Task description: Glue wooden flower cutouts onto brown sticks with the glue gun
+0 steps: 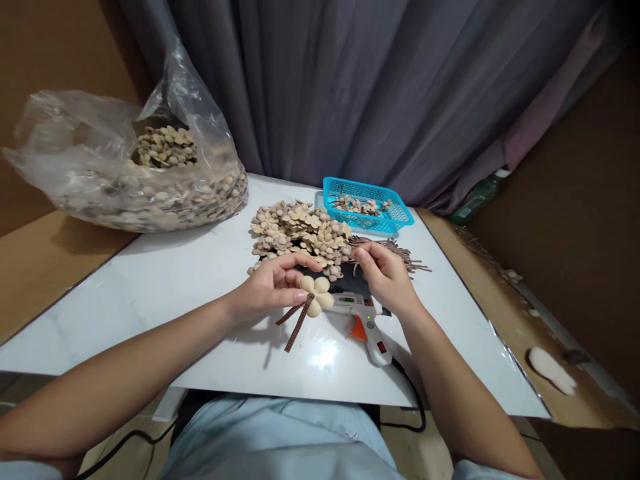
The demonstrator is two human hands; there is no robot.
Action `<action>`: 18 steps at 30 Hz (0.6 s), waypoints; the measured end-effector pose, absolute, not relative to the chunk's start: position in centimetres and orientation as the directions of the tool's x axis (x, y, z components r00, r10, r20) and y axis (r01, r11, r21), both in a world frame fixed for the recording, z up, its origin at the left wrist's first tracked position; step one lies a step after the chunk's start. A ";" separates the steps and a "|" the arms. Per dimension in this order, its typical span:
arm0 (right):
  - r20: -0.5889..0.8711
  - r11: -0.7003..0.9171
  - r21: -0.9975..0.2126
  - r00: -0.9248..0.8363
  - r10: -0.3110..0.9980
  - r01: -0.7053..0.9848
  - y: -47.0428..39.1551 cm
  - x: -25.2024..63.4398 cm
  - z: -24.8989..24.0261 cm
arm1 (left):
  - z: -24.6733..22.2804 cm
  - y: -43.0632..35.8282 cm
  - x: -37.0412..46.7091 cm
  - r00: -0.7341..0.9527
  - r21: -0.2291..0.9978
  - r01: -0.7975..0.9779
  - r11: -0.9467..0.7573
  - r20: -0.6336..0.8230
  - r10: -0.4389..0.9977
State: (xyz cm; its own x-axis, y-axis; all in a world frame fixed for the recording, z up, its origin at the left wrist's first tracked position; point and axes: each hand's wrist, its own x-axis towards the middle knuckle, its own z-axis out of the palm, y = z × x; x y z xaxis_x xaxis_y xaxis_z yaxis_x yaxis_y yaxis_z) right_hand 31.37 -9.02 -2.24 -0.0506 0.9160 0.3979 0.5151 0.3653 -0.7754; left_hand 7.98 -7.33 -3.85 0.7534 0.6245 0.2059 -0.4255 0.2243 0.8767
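Between the thumb and fingers of my left hand [275, 283] is a cream fabric flower [320, 298] with brown ribbon tails [299, 323] hanging down from it. My right hand [383, 270] is pinched at the near edge of a bundle of brown ribbon strips [405, 257]; what its fingertips hold is too small to make out. Below and between the hands lies a white glue gun [373, 327] with an orange trigger, on its side on the table. A pile of cream and greyish flowers [300, 230] sits just beyond my left hand.
A large clear plastic bag [165, 193] full of flowers stands at the left. The blue basket [370, 223] at the back holds more flower pieces. A black cable [417, 400] runs off the white table's [210, 353] front edge. A green bottle [477, 197] stands at the back right.
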 end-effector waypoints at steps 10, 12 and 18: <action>0.162 0.120 -0.958 -0.143 0.976 -0.261 -9.8 29.7 -2.1 | -3.8 -7.0 7.9 0.673 0.905 -0.382 0.190 0.131 0.728; 0.107 0.046 -0.941 -0.167 0.980 -0.336 -9.9 29.5 -1.9 | -3.8 -6.9 7.9 0.674 0.905 -0.382 0.187 0.134 0.727; 0.131 0.018 -0.878 -0.204 0.970 -0.478 -10.3 29.4 -1.6 | -3.6 -7.0 7.9 0.681 0.900 -0.392 0.189 0.146 0.717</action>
